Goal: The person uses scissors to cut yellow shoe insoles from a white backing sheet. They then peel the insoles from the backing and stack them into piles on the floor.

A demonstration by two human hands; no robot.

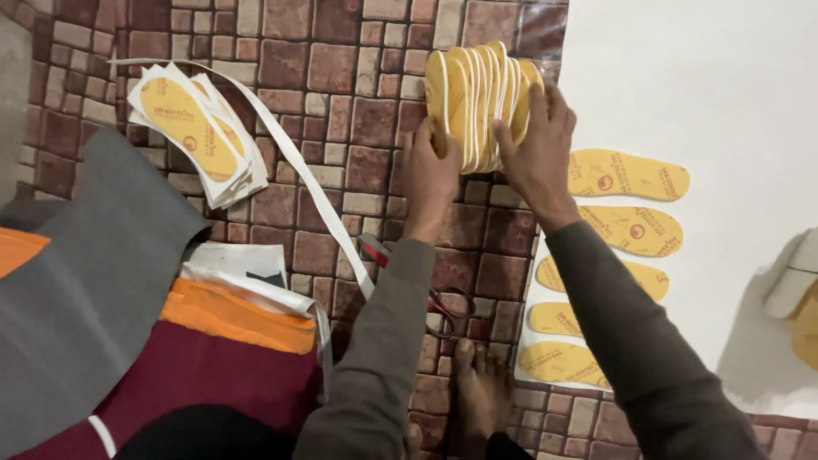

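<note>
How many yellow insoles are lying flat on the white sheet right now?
5 on the white sheet, in a column: top insole, second, third, fourth, nearest. The right forearm may hide others.

This looks like a small floor-level shoemaking workshop. Yellow insoles point(626, 175) lie in a row on a white sheet point(724, 102) at right, with another fanned pile point(200, 132) at upper left. Scissors point(447, 307) sit on the brick-pattern floor covering point(341, 128) at lower centre, and grey sheet material point(94, 281) is spread at left.
</note>
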